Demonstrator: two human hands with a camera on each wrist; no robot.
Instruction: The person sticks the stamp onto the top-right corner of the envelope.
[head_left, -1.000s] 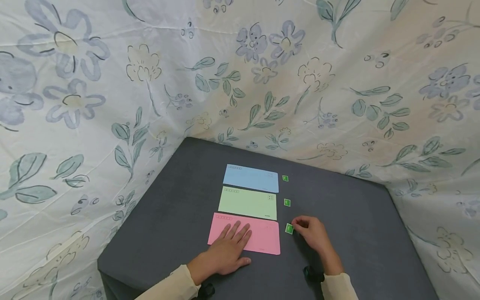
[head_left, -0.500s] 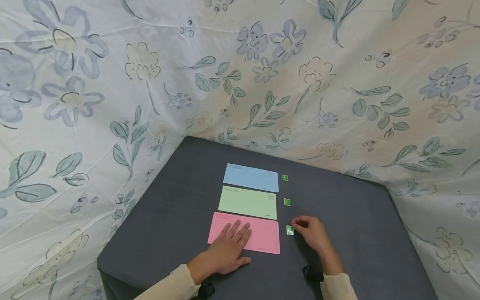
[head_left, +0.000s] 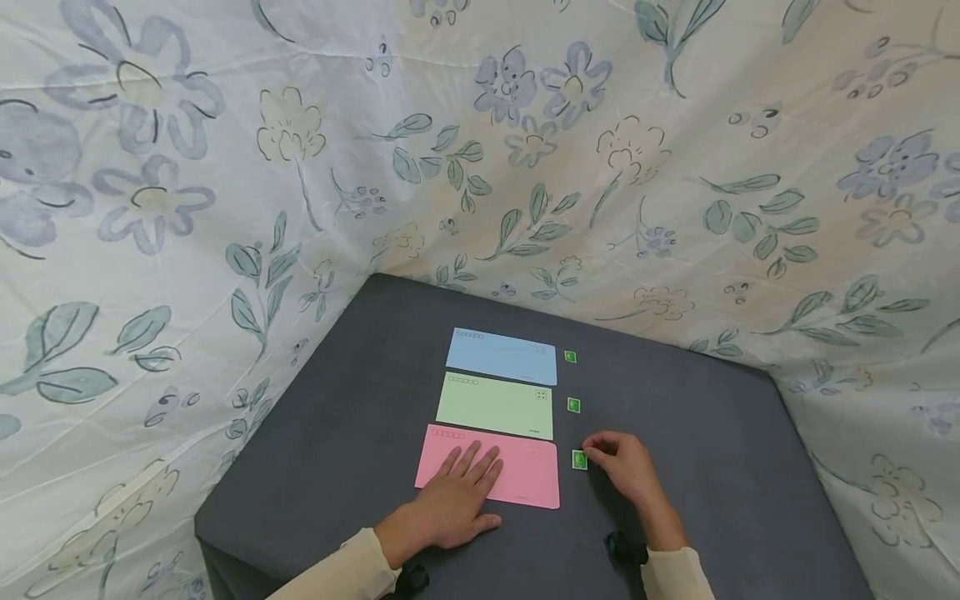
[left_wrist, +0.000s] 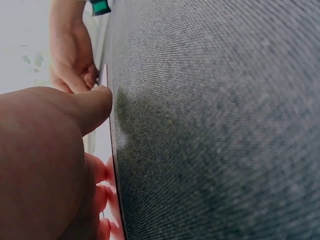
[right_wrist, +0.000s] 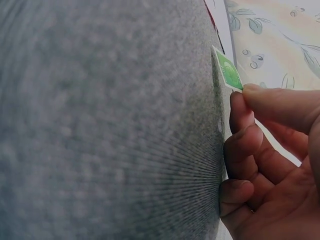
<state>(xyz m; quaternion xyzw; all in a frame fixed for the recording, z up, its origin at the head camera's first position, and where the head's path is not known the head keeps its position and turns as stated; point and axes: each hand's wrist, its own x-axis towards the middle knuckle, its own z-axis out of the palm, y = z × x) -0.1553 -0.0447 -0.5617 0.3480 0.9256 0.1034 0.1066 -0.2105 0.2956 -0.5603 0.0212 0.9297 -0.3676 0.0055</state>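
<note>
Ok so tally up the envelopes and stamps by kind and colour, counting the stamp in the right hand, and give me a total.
Blue envelope: 1
Green envelope: 1
Pink envelope: 1
Green stamps: 3
Total: 6

The bench [head_left: 712, 442] is dark grey, its covering finely ribbed in the wrist views, with rounded far corners and a side that drops away at the lower left. Three envelopes lie flat on it in a column: a blue envelope [head_left: 501, 356] farthest, a pale green envelope [head_left: 491, 407] in the middle, a pink envelope [head_left: 528, 479] nearest. Each sits just beside the next, long edges running roughly alike. To their right, two small white-edged squares lie apart on the grey: a far green stamp [head_left: 571, 357] near the blue one, a second green stamp [head_left: 573, 406] near the green.
</note>
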